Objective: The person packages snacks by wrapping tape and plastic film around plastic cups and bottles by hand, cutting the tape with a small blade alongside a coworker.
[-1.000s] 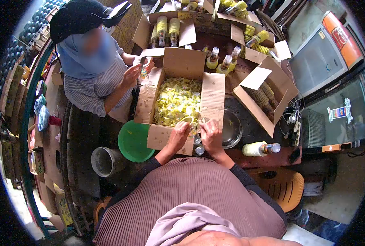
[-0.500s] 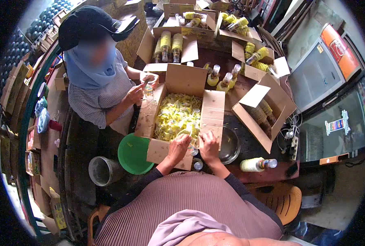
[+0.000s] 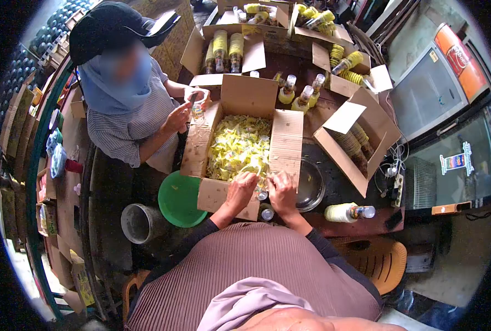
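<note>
My left hand is closed, fingertips pinched together over the front edge of an open cardboard box. Beside it my right hand is also closed, its fingers curled. A small clear container shows partly between the hands; what each hand pinches is too small to make out. Many small yellow-and-white wrapper-like pieces fill the box. Just below the hands, a clear cup-like piece is on the table.
A green basin and a grey bucket are at left, a round metal bowl at right. A stack of yellowish cups lies near the front edge. A co-worker handles a clear cup. Boxes of stacked cups line the back.
Both my hands have shifted slightly upward in view and stay close together over the box edge. The small clear container between them is more covered. The co-worker still holds a clear cup.
</note>
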A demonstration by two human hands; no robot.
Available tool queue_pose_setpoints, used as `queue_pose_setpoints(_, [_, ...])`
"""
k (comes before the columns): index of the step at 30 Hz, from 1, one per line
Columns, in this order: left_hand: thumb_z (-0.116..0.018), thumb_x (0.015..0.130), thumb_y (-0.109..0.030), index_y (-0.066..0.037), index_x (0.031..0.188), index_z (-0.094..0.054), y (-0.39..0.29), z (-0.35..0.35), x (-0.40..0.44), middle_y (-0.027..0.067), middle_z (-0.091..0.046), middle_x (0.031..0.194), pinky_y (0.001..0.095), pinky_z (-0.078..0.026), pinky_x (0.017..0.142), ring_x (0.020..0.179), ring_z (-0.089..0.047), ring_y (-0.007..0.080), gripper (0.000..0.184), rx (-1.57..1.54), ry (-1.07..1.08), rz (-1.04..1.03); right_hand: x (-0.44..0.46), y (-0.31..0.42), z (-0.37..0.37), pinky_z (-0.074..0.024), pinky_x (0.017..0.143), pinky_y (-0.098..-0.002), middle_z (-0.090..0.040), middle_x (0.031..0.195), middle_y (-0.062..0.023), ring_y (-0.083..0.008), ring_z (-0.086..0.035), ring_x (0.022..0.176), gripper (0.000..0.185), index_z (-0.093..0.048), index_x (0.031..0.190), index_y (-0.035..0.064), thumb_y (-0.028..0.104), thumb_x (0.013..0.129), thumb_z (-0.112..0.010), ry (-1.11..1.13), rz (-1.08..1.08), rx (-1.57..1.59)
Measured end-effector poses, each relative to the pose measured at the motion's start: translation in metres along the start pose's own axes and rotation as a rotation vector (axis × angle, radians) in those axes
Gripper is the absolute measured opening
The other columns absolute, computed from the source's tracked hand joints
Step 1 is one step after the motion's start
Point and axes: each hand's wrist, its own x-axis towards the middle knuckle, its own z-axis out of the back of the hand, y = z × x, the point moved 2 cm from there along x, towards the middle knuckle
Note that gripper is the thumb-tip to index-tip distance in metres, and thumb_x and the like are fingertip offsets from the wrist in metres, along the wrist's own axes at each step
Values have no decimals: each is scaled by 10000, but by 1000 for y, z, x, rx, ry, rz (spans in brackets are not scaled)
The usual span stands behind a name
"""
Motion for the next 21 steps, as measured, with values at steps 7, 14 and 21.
queue_pose_setpoints(7, [-547, 890, -112, -10, 925, -583, -15, -4, 0, 166, -589, 845, 426, -476, 662, 789, -583, 363, 113, -63, 50, -81, 12, -27, -12, -484, 679, -434, -572, 811, -135, -342, -600, 743, 74, -650, 825, 15, 74, 801, -614, -4, -100, 110])
queue_pose_setpoints(14, [-557, 899, -135, 4, 924, -596, -5, 2, 1, 179, -598, 838, 420, -476, 669, 793, -591, 370, 147, -87, 0, 24, -4, 2, 6, -486, 702, -423, -553, 865, -142, -327, -588, 804, 86, -630, 880, 31, 75, 807, -623, -38, 150, -82])
queue_pose_setpoints(21, [-533, 908, -135, 10, 884, -571, 4, -4, -5, 193, -589, 821, 411, -472, 636, 765, -589, 379, 152, -123, 41, 50, -4, -1, -13, -479, 720, -449, -534, 872, -160, -350, -575, 826, 97, -609, 898, 16, 77, 822, -603, 6, 76, -37])
